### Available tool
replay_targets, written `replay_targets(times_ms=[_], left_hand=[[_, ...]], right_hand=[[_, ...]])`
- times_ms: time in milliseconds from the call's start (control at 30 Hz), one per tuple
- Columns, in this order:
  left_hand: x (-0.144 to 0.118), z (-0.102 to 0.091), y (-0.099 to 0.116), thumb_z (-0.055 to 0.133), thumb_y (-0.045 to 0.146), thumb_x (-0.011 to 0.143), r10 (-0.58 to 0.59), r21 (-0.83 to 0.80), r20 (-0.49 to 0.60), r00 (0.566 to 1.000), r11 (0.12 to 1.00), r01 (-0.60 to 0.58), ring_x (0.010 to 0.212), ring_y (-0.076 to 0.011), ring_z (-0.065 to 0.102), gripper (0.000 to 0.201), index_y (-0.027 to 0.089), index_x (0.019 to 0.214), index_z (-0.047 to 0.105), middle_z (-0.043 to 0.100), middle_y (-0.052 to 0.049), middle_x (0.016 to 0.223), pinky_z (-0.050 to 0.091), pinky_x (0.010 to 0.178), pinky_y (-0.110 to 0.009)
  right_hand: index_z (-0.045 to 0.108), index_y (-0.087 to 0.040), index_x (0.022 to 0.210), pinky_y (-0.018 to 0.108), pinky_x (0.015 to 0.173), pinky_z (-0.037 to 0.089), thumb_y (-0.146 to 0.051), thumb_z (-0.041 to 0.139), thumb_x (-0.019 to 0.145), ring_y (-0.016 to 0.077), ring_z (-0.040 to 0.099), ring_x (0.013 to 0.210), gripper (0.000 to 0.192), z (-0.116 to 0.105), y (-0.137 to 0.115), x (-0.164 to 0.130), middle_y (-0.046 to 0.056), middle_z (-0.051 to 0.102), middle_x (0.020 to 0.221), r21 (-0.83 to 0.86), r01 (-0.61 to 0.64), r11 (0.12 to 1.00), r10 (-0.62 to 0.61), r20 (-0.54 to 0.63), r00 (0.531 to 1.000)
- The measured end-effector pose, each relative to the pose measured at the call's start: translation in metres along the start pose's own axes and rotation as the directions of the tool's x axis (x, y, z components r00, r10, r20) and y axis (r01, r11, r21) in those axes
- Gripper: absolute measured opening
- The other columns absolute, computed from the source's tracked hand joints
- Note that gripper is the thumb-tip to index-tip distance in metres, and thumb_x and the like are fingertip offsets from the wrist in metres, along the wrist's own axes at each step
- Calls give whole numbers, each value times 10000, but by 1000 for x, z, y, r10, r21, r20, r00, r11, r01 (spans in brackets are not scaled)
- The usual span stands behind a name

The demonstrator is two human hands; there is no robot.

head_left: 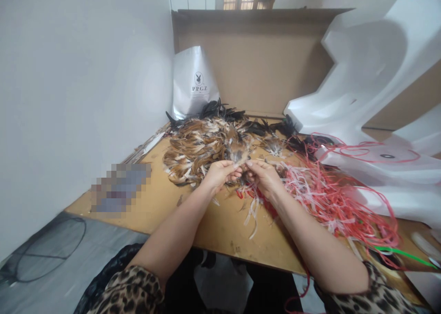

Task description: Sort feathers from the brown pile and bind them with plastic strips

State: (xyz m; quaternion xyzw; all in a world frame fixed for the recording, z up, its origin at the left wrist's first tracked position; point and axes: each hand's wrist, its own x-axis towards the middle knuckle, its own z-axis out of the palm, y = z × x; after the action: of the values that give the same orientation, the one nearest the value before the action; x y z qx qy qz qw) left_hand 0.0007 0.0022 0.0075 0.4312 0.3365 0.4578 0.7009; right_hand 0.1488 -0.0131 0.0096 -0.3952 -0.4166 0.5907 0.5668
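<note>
My left hand [222,174] and my right hand [262,175] meet over the middle of the table, fingertips pinched close together. Between them is a small bunch of brown and grey feathers [237,149], its pale fluffy end at my fingers. Just behind and to the left lies a big heap of brown, white-edged feathers [193,144]. Black feathers [220,111] lie along the back of that heap. To the right of my right hand spreads a tangle of red and white ribbon strips [320,194]. Some strands hang below my right hand.
A white PPGZ bag [195,84] stands at the back left of the wooden table [220,227]. Cardboard [265,57] rises behind. White foam pieces [365,70] stand at right, near a green strip [406,254]. A blurred-out patch [120,187] covers something at left.
</note>
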Motion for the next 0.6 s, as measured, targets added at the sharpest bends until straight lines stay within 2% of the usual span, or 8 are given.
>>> replay_targets(times_ms=[133, 333, 467, 600], left_hand=[[-2, 2, -1, 653, 249, 629, 8, 89, 28, 1000, 996, -10, 520, -69, 560, 198, 78, 720, 609, 620, -63, 661, 426, 479, -149], [-4, 3, -1, 663, 242, 618, -32, 96, 68, 997, 995, 26, 545, -70, 569, 215, 77, 749, 621, 639, -81, 703, 431, 511, -158], [-5, 4, -1, 660, 234, 621, -57, 102, 78, 995, 994, 49, 540, -72, 568, 205, 76, 746, 620, 640, -84, 694, 436, 514, -161], [-3, 3, 1, 651, 242, 633, -19, 95, 43, 999, 995, 15, 530, -71, 563, 194, 83, 734, 608, 635, -77, 687, 430, 496, -159]], right_hand=[[606, -160, 659, 193, 435, 290, -296, 689, 581, 52, 404, 431, 177, 3, 3, -2, -44, 510, 487, -71, 28, 997, -28, -5, 1000], [607, -165, 628, 213, 466, 331, -301, 711, 529, 74, 449, 456, 197, 5, 3, -2, -29, 565, 534, -121, 52, 991, -60, -62, 996], [621, -165, 647, 223, 499, 358, -320, 697, 543, 85, 475, 489, 202, 4, 2, -3, -15, 584, 572, -167, 66, 984, -73, -36, 997], [637, -173, 726, 223, 485, 337, -363, 656, 587, 80, 452, 477, 236, 0, -5, -3, -10, 592, 593, -290, 65, 955, -65, 10, 998]])
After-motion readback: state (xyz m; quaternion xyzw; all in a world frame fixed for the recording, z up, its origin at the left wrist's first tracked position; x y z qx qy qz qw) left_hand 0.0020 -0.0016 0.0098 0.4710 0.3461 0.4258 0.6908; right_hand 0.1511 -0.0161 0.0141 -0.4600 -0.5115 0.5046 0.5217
